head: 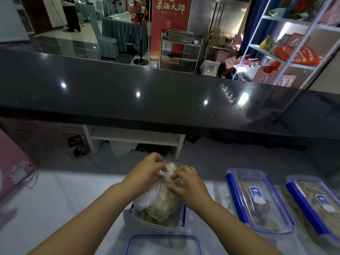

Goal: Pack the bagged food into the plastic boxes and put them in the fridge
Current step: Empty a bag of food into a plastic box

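Tabletop (55, 208): pale surface in the foreground, carrying all items below; a dark glossy counter (165, 92) runs across behind and above it.

Item 1, bag of food (158, 197): clear thin plastic bag holding pale rounded pieces. It sits upright in an open box, its gathered neck raised above the rim.

Item 2, open box (156, 220): clear plastic with blue side clips, at centre of the tabletop, directly under both hands. The bag fills most of it and more pale pieces show at the bottom.

Item 3, loose lid (163, 243): clear with blue rim, lying flat on the tabletop just in front of the open box, nearest the camera.

Items 4 and 5, closed box (259, 201) and second closed box (316, 201): both lidded, blue-clipped, labelled on top, side by side to the right of the open box. Darker contents show through the first, paler contents through the second, which is cut off by the frame edge.

Left hand (147, 172): above the box, fingers pinched narrow on the twisted neck of the bag from the left.

Right hand (187, 183): opposite, fingers likewise pinched on the bag's neck from the right, nearly touching the left hand.
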`<state>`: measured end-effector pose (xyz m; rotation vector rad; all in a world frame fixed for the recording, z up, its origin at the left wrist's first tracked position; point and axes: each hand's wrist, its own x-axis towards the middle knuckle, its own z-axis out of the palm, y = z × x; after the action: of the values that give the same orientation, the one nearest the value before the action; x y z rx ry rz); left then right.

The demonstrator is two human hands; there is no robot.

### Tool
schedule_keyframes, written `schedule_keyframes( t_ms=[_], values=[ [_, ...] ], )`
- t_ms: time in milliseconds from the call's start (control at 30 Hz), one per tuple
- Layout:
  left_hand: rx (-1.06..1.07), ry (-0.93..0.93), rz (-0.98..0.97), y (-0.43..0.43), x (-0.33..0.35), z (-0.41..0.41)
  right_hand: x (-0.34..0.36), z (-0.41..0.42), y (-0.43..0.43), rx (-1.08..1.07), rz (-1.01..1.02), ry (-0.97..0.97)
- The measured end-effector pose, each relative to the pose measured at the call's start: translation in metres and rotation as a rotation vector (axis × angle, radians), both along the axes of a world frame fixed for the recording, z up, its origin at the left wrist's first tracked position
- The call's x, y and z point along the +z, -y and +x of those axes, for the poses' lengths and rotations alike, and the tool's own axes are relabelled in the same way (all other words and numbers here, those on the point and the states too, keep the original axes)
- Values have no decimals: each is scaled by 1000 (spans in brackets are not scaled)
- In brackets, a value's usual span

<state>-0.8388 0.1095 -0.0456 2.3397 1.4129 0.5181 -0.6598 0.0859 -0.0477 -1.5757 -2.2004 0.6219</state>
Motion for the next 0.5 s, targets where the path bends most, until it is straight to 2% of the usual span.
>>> schedule_keyframes(
  t_ms=[267,433,500],
  values=[
    [10,20,-104,-10,27,-2,15,-5,-16,-177,-47,-177],
    [-140,-276,-171,15,33,-4,10,-3,-12,-186,-57,-237],
    [-133,-338,-155,18,23,-2,11,-3,-12,-184,-63,-282]
  ],
)
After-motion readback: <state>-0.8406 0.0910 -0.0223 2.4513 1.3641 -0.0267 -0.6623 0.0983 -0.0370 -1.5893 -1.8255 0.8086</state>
